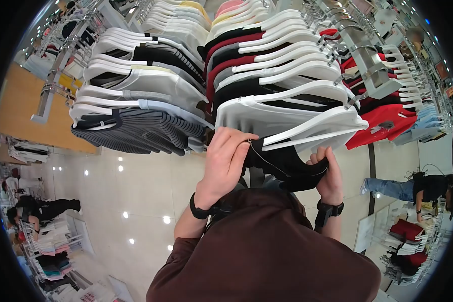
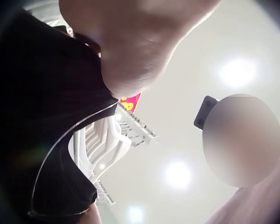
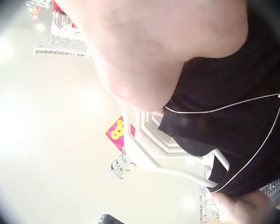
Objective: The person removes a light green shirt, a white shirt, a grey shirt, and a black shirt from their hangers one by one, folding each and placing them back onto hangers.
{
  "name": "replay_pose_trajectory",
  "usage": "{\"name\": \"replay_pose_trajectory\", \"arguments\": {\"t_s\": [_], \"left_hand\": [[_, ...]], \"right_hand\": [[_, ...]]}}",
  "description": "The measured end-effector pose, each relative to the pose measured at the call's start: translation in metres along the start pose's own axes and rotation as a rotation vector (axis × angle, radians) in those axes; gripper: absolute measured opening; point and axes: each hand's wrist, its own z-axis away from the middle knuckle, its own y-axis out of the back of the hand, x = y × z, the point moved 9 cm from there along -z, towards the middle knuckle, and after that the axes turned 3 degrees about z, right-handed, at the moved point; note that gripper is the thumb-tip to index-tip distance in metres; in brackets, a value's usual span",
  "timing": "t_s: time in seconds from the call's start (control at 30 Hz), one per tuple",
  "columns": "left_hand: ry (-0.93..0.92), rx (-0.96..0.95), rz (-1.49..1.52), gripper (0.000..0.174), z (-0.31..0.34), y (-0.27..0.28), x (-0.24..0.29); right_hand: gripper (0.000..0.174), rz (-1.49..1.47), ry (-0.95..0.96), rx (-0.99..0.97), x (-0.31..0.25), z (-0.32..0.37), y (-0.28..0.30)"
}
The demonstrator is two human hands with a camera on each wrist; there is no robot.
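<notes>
A black top [image 1: 279, 163] with a thin silver chain [image 3: 224, 108] along its neckline is stretched between both hands in front of the chest. My left hand [image 1: 224, 158] pinches one shoulder of it, thumb and fingers at the cloth's upper edge. At the other shoulder, my right hand [image 1: 329, 176] grips the black cloth with curled fingers. A white hanger [image 1: 314, 126] on the rail has its left arm reaching into the black top, while its right arm shows bare. In the left wrist view, the heel of the left hand [image 2: 135, 46] hides the fingertips.
White hangers with shirts fill the rail ahead, a white top [image 1: 241, 116] hanging just behind. Striped sweaters [image 1: 146, 128] hang to the left, a red top [image 1: 382, 126] to the right. Two people stand farther off, one at each side. Pale tiled floor [image 1: 136, 191] lies below.
</notes>
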Motion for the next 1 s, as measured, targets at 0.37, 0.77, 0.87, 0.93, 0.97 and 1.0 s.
{"name": "replay_pose_trajectory", "arguments": {"t_s": [0.37,0.77,0.87,0.93,0.97,1.0], "left_hand": [[0.524,0.251,0.154,0.031,0.057,0.021,-0.102],[0.543,-0.184,0.643,0.011,0.098,0.056,-0.057],[0.670,-0.404,0.610,0.014,0.109,0.044,-0.070],[0.733,-0.649,0.481,0.016,0.132,0.022,-0.081],[0.737,-0.646,0.484,0.016,0.140,0.020,-0.087],[0.694,-0.680,0.345,0.015,0.148,0.018,-0.093]], "right_hand": [[0.044,0.111,-0.007,0.123,0.017,-0.006,0.000],[0.047,0.133,-0.135,-0.183,0.017,0.008,0.004],[0.046,0.097,-0.161,-0.292,0.019,0.007,-0.003],[0.044,0.483,-0.250,-0.301,0.042,0.013,0.008],[0.043,0.675,-0.297,-0.302,0.050,0.017,0.014],[0.042,0.640,-0.373,-0.345,0.057,0.024,0.013]]}}
